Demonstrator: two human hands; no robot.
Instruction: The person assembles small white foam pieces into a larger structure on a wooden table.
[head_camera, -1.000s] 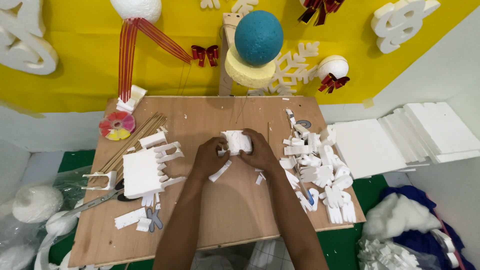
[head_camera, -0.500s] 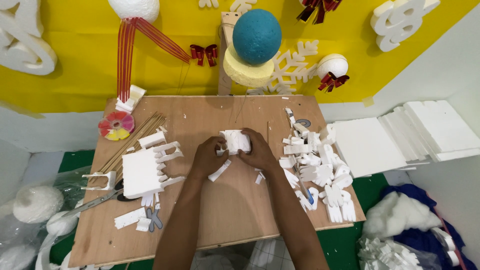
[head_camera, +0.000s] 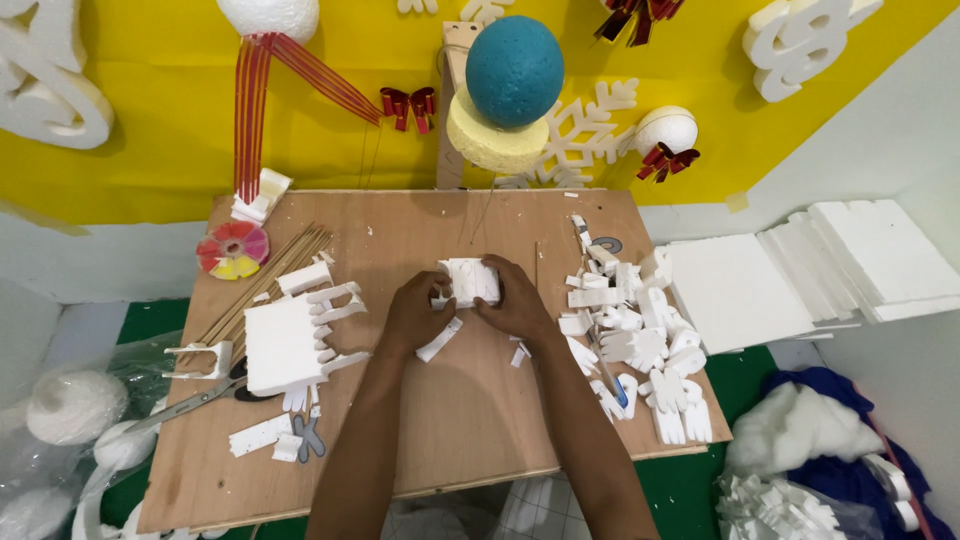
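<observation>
Both of my hands meet at the middle of a wooden board (head_camera: 470, 420). Between them is a small white foam block (head_camera: 470, 280), with my left hand (head_camera: 418, 312) gripping its left side and my right hand (head_camera: 517, 300) gripping its right side. The block rests on or just above the board; I cannot tell which. A white foam strip (head_camera: 440, 340) lies on the board just below my left hand.
A pile of cut white foam pieces (head_camera: 640, 335) lies to the right. Left are a larger foam block (head_camera: 285, 340), wooden sticks (head_camera: 265, 275), scissors (head_camera: 195, 400) and a coloured disc (head_camera: 232, 249). Foam sheets (head_camera: 800, 280) sit off the board's right edge. A teal foam ball (head_camera: 513, 70) hangs on the yellow wall.
</observation>
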